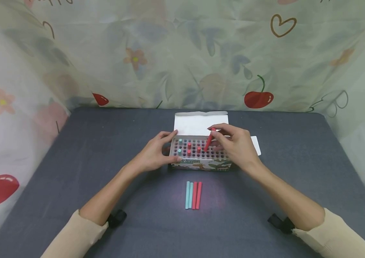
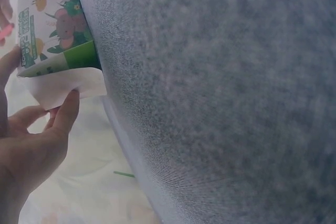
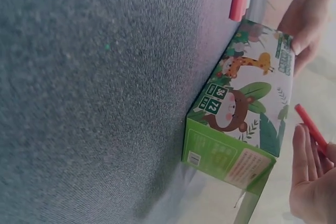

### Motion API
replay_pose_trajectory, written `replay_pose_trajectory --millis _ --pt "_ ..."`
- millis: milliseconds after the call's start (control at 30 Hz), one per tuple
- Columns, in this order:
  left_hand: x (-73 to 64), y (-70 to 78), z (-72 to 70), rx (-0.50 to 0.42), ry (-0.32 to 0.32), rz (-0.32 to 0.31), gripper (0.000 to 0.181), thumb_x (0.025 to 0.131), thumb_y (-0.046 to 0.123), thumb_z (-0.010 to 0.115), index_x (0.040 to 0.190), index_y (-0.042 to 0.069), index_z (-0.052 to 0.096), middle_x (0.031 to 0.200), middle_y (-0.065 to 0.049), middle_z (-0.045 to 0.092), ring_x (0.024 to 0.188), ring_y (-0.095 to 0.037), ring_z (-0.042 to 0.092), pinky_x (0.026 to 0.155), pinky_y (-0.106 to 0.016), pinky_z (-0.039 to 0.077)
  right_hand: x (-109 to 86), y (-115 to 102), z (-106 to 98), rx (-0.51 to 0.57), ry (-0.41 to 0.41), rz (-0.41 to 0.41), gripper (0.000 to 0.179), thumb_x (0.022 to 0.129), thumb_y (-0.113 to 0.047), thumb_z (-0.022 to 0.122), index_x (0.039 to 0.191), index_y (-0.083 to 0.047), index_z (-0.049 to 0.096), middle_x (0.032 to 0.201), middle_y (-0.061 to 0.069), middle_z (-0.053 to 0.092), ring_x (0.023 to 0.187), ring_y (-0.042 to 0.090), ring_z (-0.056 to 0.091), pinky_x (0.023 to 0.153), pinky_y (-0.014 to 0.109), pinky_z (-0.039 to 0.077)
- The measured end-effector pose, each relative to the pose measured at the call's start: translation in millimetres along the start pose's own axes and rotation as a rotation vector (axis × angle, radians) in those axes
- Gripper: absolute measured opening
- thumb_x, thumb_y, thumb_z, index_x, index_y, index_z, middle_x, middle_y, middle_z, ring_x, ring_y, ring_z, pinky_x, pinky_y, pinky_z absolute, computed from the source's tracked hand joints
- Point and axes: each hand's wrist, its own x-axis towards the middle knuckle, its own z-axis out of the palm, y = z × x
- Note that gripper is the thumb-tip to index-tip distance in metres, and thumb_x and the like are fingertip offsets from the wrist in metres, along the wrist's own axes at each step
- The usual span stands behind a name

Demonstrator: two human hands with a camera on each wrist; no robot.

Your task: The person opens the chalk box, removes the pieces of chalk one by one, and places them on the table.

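A cardboard chalk box [image 1: 201, 165] printed with cartoon animals stands with its lid raised, showing a grid of holes. Several red and light-blue chalk sticks poke up from holes in its left half. My left hand [image 1: 153, 152] grips the box's left end, thumb at the front corner and fingers toward the back. In the left wrist view, its fingertips are on a white end flap [image 2: 63, 90]. My right hand [image 1: 238, 145] pinches a red chalk stick [image 1: 209, 139], tilted, its lower end over the middle holes. The right wrist view shows this red chalk [image 3: 312, 125] beside the box's top edge.
Two light-blue chalk sticks [image 1: 189, 195] and two red chalk sticks [image 1: 197, 195] lie side by side in front of the box on the dark tablecloth [image 1: 131, 222]. The white lid [image 1: 190, 123] leans up behind, and a side flap [image 1: 256, 145] sticks out right. Patterned curtains surround the table.
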Motion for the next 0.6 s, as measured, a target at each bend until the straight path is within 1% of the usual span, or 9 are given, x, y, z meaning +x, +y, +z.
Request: replay_pose_trajectory --millis 133,300,500,600 --pt "0.5 0.6 -0.6 0.019 0.004 0.008 0.092 0.085 0.032 0.080 0.158 0.014 0.028 0.148 -0.019 0.036 0.126 -0.036 0.051 0.097 -0.047 0.049 -4.9 0.2 -3.9 0.012 0.005 0.014 0.023 0.095 -0.020 0.070 0.112 -0.005 0.072 0.087 0.010 0.072 0.072 0.024 0.073 0.065 0.034 0.059" --pt "-0.1 0.7 -1.0 0.060 0.001 0.009 0.091 0.085 0.034 0.079 0.158 0.015 0.027 0.148 -0.017 0.037 0.128 -0.035 0.047 0.096 -0.049 0.046 -13.1 -1.3 -6.1 0.056 -0.014 0.053 0.028 0.093 -0.017 0.072 0.116 -0.001 0.071 0.088 0.012 0.071 0.070 0.028 0.073 0.065 0.036 0.059" --pt "-0.5 0.0 -0.5 0.049 0.003 0.001 0.092 0.085 0.033 0.080 0.158 0.015 0.027 0.148 -0.017 0.037 0.128 -0.035 0.047 0.097 -0.049 0.046 -21.9 -0.6 -5.9 0.071 -0.031 0.063 0.029 0.092 -0.013 0.072 0.118 0.000 0.069 0.087 0.013 0.070 0.068 0.025 0.072 0.066 0.035 0.059" --pt "-0.5 0.1 -0.3 0.048 0.007 -0.001 0.092 0.085 0.033 0.080 0.158 0.015 0.028 0.148 -0.017 0.038 0.128 -0.034 0.047 0.098 -0.049 0.046 -25.8 0.3 -5.6 0.102 -0.057 0.090 0.029 0.092 -0.011 0.072 0.119 -0.001 0.069 0.089 0.014 0.069 0.070 0.030 0.072 0.068 0.036 0.059"
